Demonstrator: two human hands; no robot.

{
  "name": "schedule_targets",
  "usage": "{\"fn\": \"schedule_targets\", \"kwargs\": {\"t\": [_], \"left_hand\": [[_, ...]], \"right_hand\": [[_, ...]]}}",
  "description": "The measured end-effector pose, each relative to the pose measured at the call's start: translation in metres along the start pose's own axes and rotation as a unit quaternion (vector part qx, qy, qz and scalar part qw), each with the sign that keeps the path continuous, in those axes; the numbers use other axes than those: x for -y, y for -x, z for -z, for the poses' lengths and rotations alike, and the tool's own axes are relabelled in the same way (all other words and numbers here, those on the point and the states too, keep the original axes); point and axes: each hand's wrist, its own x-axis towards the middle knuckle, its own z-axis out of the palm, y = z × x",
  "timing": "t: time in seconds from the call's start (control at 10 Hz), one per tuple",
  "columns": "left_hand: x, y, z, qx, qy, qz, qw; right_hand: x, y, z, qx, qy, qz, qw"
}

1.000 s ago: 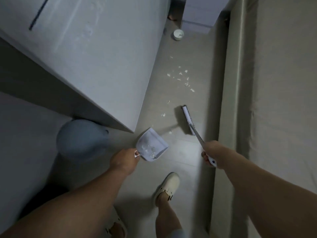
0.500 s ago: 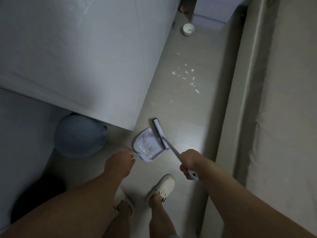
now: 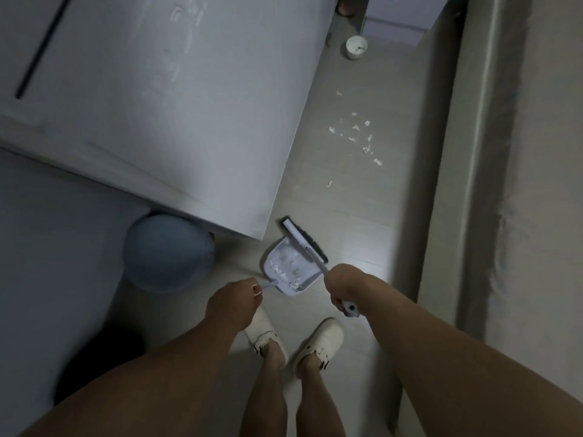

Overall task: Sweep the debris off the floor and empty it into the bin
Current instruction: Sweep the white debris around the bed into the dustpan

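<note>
white debris (image 3: 356, 134) is lying scattered on the floor (image 3: 362, 216) towards its far end, with more scraps sitting inside the dustpan (image 3: 288, 268) near the cabinet corner (image 3: 262, 228). the left hand (image 3: 232, 305) is gripping the dustpan's handle while the right hand (image 3: 342, 285) is wrapping round the brush (image 3: 304, 239) handle, its head lying at the pan's mouth. a blue bin (image 3: 167, 252) is standing just left of the pan.

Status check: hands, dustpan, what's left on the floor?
Left hand grips dustpan handle; right hand grips brush at pan mouth. Scraps in pan. Debris patch unswept ahead. Bin left.
</note>
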Motion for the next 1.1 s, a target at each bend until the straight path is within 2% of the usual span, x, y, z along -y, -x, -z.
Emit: {"fn": "schedule_targets", "kwargs": {"t": [0.1, 0.2, 0.3, 0.6, 0.8, 1.0, 1.1], "left_hand": [[-0.001, 0.008, 0.002, 0.018, 0.009, 0.003, 1.0], [-0.002, 0.027, 0.001, 0.032, 0.016, -0.001, 0.999], [0.002, 0.05, 0.003, 0.021, 0.033, 0.013, 0.999], [0.053, 0.074, 0.022, -0.009, 0.041, 0.055, 0.998], [0.071, 0.051, 0.012, 0.013, 0.042, 0.05, 0.998], [0.067, 0.038, 0.002, 0.017, 0.054, 0.067, 0.996], [0.064, 0.04, 0.001, 0.018, 0.057, 0.074, 0.995]], "right_hand": [[-0.019, 0.018, -0.024, -0.069, -0.265, -0.006, 0.962], [-0.03, 0.044, -0.017, -0.092, -0.182, 0.034, 0.978], [-0.036, 0.063, -0.001, -0.125, -0.186, 0.015, 0.974], [-0.007, 0.03, 0.017, -0.17, 0.001, 0.045, 0.984], [0.015, 0.006, -0.007, -0.103, 0.06, -0.009, 0.993], [0.011, -0.005, -0.039, -0.137, 0.06, 0.018, 0.989], [0.006, 0.002, -0.042, -0.105, 0.061, 0.013, 0.992]]}}
